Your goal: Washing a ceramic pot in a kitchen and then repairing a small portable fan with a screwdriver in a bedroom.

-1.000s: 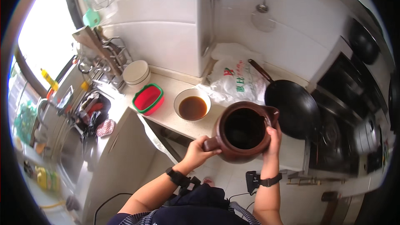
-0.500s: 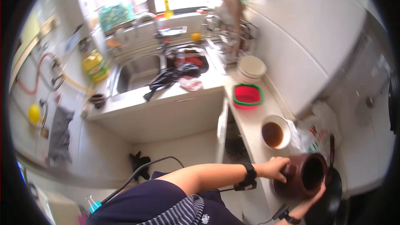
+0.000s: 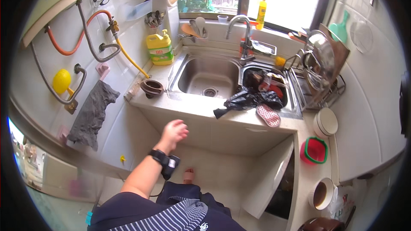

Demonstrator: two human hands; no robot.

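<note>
My left hand [image 3: 173, 133] hangs in the air in front of the sink counter, left of the middle. Its fingers are loosely curled together, with nothing visible in them. A black strap with a small box [image 3: 167, 162] is round that wrist. My right hand is out of sight. At the lower right edge, only the top part of a dark brown glazed pot [image 3: 322, 224] shows. Beside it on the counter stands a white bowl of brown liquid [image 3: 321, 194]. Nearest my left hand on the counter is a small dark brown round vessel [image 3: 152, 87].
A double steel sink [image 3: 207, 75] lies ahead, with black plastic bags [image 3: 248, 99] and a pink patterned cloth [image 3: 269, 115] at its right. A yellow jug [image 3: 160, 49] stands left. Along the right counter are a red-green basin [image 3: 314, 150] and pale bowls [image 3: 325, 122]. A cabinet door [image 3: 269, 184] hangs open below.
My left hand has let go of the brown pot and moved far left. My right hand has left the view. The view has turned left, so the pot now sits at the lower right edge.
</note>
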